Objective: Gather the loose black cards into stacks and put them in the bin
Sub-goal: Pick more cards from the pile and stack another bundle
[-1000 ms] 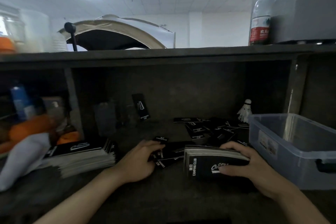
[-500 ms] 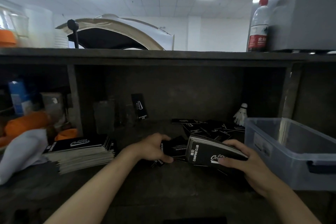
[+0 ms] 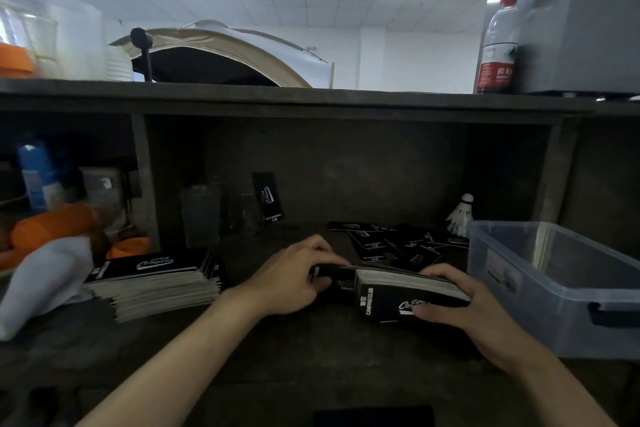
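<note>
My right hand (image 3: pixel 460 302) grips a thick stack of black cards (image 3: pixel 398 295), thumb on its front face and fingers over its top. My left hand (image 3: pixel 294 277) holds a few black cards (image 3: pixel 332 276) and presses them against the left end of that stack. Several loose black cards (image 3: pixel 391 244) lie scattered on the shelf behind the hands. A clear plastic bin (image 3: pixel 561 284) stands at the right, just beyond my right hand. Another big stack of black cards (image 3: pixel 152 282) lies at the left.
One black card (image 3: pixel 268 199) leans upright against the back wall. A white shuttlecock (image 3: pixel 460 213) stands behind the bin. White cloth (image 3: pixel 41 284) and orange items (image 3: pixel 52 225) crowd the left compartment. A water bottle (image 3: pixel 497 45) stands on the top shelf.
My left hand picked up a few loose cards and brought them right against the stack. My right hand levelled the stack and kept its grip.
</note>
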A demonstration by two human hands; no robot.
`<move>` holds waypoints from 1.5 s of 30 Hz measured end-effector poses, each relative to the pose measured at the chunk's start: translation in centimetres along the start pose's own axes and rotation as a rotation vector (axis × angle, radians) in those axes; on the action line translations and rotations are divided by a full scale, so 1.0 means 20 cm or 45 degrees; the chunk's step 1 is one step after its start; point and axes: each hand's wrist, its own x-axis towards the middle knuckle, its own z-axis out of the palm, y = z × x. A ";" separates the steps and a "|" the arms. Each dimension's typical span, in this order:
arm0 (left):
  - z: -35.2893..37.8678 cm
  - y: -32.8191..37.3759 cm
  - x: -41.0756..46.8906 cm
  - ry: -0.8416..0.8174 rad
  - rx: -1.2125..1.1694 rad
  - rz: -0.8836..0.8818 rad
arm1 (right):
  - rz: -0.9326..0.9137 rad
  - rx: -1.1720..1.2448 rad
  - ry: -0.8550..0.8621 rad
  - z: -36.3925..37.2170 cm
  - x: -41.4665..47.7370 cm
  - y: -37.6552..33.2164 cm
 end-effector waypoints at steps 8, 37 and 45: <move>0.13 -0.01 -0.05 0.233 -0.324 -0.034 | 0.034 -0.253 -0.066 0.02 0.04 0.01; 0.23 0.23 0.05 0.270 -1.264 -0.713 | 0.155 -0.507 -0.228 0.10 0.07 0.02; 0.14 0.37 0.13 0.245 -0.145 0.016 | 0.093 -0.510 -0.204 0.11 0.06 0.03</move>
